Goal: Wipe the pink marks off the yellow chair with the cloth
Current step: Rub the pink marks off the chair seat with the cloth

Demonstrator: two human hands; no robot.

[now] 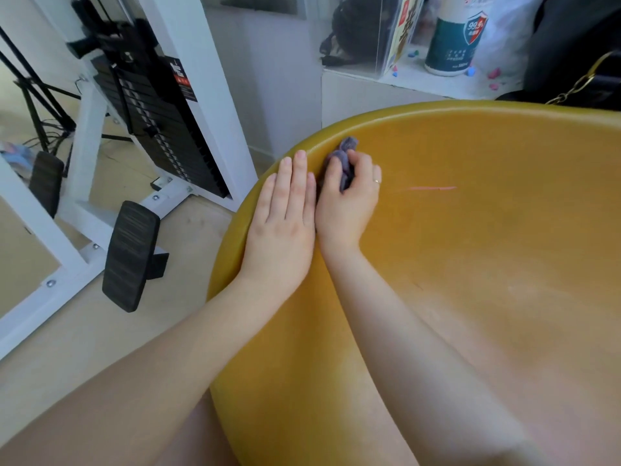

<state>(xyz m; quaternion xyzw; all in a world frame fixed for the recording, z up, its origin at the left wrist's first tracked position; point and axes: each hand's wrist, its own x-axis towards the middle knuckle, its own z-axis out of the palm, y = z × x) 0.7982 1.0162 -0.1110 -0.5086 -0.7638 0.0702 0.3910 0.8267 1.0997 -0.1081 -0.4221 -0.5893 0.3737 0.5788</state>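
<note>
Inside the yellow chair (470, 264): broad bare shell open right of the pink mark (433, 188) and below it. Blocked at the chair's left rim by the flat left hand (285, 210) and, touching it, the right hand (349, 193) gripping the cloth (344, 156). Hemmed beyond the rim by a weight machine (151, 122).

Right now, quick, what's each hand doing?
Left hand: open, fingers straight, flat on the chair rim.
Right hand: closed round the cloth, pressing it to the chair.
</note>
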